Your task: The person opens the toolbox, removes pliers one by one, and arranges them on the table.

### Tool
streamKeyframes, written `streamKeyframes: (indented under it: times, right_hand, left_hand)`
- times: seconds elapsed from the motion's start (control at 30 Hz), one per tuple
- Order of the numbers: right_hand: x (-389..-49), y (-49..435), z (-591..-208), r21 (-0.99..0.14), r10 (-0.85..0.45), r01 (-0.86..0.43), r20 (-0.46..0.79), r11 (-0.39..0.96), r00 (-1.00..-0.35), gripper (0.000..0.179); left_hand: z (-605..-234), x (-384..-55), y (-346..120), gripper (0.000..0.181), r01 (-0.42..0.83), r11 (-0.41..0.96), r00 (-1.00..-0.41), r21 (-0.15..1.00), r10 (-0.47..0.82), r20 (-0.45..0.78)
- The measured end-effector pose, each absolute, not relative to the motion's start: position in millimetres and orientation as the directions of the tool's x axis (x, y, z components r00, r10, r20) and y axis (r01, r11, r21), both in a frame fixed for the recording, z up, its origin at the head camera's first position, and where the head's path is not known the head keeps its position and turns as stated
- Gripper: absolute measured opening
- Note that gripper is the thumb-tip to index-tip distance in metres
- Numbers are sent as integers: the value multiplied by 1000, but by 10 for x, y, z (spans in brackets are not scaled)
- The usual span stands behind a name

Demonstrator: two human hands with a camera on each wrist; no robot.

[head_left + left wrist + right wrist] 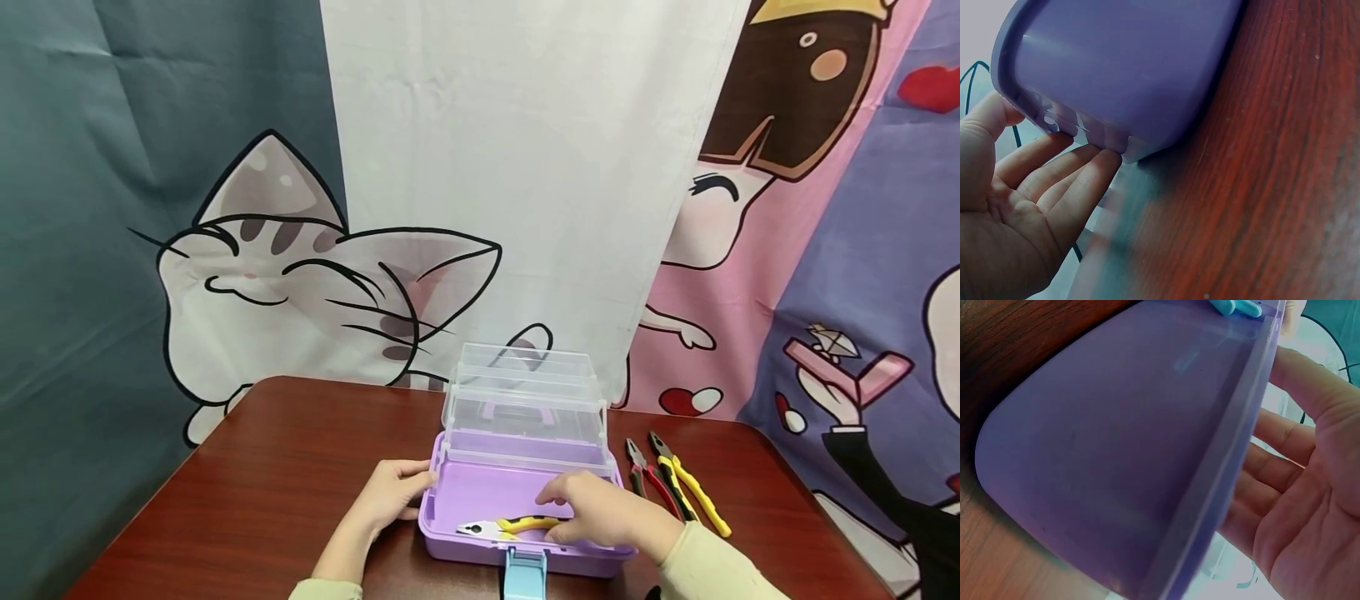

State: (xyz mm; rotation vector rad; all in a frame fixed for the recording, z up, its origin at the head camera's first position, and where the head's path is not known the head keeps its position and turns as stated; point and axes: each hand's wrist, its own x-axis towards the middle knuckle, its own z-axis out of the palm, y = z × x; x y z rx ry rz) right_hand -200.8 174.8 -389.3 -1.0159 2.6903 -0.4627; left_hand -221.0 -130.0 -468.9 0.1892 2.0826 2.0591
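Observation:
A purple toolbox point(480, 492) stands on the table with its clear lid raised at the back. My left hand point(391, 493) holds its left wall; in the left wrist view the thumb is at the rim and the fingers point(1054, 156) press on the outer side. Pliers with yellow and black handles point(517, 526) lie inside along the front wall, jaws to the left. My right hand point(596, 510) reaches in over the front right, its thumb by the handle ends and its fingers apart. The right wrist view shows its loosely bent fingers point(1272, 465) behind the box wall.
Red-and-black pliers point(651, 477) and a second yellow-and-black pair point(690, 482) lie on the table point(300, 467) right of the box. A light blue latch point(525, 575) hangs down in front. A printed cloth point(525, 167) hangs behind the table.

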Motion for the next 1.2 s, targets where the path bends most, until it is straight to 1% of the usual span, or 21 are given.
streamKeyframes:
  times: [0.37,0.63,0.9,1.07,1.2]
  right_hand:
    - [-2102,1692,-3971,-317,-705,-642,-143,698,-695,31]
    - [-2123,1649,-4051,-297,-726,-668,-159,682,-669,22]
    - [-2127,1592,-4100,-188,-712,-687,-169,702,-682,21]
    - [-2139,1572,-4102,-155,-691,-674,-209,722,-692,21]
    - [-2165,1564,-4108,-133,-697,-687,-223,714,-681,20]
  left_hand:
    - [-4679,-2214,-1296,50,-50,42,-975,998,214,-58]
    - [-4688,-2219,-1300,50,-60,26,-973,998,220,-64]
    - [-4692,-2223,-1298,51,-55,30,-972,998,226,-60]
    - [-4692,-2225,-1296,50,-64,30,-972,997,224,-69]
    - [-4690,-2229,-1302,50,-66,33,-973,997,217,-72]
